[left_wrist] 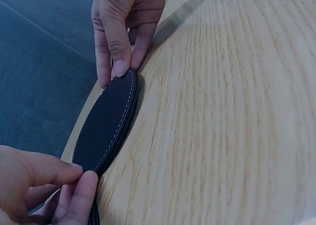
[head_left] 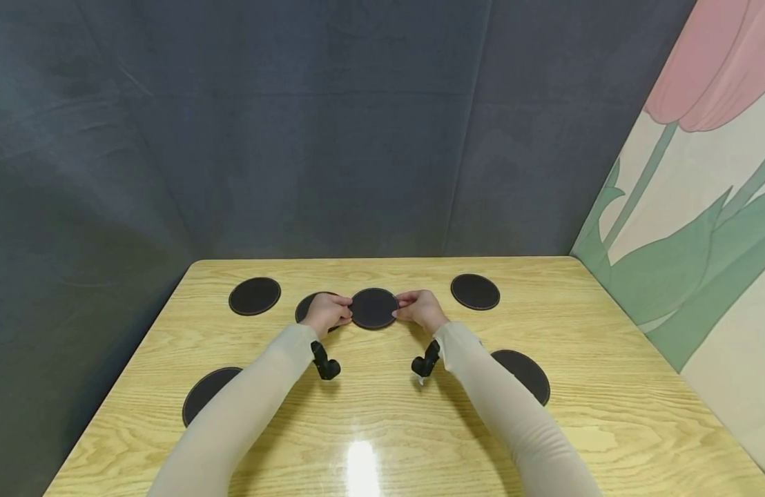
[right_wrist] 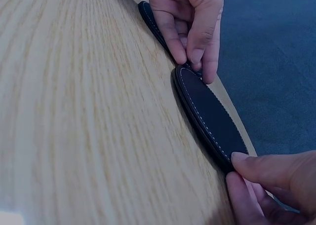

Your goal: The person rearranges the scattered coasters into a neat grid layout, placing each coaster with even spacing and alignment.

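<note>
**Head view: two hands pinch one round coaster at mid-desk**

Head view shows a wooden desk (head_left: 606, 414) in front of a dark grey curtain (head_left: 295, 138), with a tulip-painted panel (head_left: 699, 207) on the right. Five other dark round coasters lie flat about the desk: far left (head_left: 255, 296), far right (head_left: 475, 291), near left (head_left: 208, 393), near right (head_left: 527, 373), and one (head_left: 304, 307) partly hidden under the left hand.

The held coaster (head_left: 374, 308) sits at the desk's middle, between both hands. Being round, it has no long axis; its stitched face tilts up, one edge close to the wood. The left hand (head_left: 326, 313) has fingers (left_wrist: 79, 185) clamped on its left rim, and the right hand (head_left: 421, 308) has fingers (right_wrist: 256, 170) clamped on its right rim.
</note>
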The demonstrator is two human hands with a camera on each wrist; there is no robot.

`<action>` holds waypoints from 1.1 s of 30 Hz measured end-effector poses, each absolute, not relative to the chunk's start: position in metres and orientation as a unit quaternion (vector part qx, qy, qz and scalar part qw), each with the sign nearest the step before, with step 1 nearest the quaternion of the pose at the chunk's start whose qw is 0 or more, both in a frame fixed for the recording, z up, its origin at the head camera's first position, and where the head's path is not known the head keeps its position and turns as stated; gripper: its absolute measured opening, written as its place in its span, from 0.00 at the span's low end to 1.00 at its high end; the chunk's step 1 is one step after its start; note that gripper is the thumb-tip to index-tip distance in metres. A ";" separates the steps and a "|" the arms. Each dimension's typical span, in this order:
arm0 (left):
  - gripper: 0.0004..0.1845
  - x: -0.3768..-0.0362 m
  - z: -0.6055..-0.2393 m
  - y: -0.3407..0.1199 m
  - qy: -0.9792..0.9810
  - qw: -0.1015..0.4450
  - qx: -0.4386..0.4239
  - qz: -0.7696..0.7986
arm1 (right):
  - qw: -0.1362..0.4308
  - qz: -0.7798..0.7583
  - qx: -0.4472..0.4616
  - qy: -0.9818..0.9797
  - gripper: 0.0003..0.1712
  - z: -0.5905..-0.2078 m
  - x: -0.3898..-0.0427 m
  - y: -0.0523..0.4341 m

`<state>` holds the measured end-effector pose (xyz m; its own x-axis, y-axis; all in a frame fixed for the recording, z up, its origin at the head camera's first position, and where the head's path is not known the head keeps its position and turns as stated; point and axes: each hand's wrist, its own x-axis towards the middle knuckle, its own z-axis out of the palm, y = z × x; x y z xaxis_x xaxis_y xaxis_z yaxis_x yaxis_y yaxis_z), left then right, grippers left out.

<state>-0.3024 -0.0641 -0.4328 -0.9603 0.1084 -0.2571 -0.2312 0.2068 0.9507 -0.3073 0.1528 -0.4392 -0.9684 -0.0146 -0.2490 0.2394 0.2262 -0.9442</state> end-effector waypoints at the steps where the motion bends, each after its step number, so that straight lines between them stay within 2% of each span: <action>1: 0.21 -0.303 -0.433 -0.064 0.764 0.135 -0.042 0.629 | 0.103 -0.615 0.072 0.779 0.25 -0.439 -0.308 0.153; 12: 0.20 -0.306 -0.438 -0.066 0.764 0.129 -0.033 0.631 | 0.096 -0.572 0.082 0.811 0.25 -0.440 -0.310 0.151; 33: 0.20 -0.305 -0.436 -0.066 0.759 0.136 -0.044 0.635 | 0.127 -0.628 0.045 0.767 0.24 -0.439 -0.307 0.157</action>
<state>-0.3046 -0.0663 -0.4360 -0.9592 0.1053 -0.2626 -0.2399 0.1893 0.9522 -0.3068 0.1568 -0.4387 -0.9638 -0.0903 -0.2509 0.2281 0.2082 -0.9511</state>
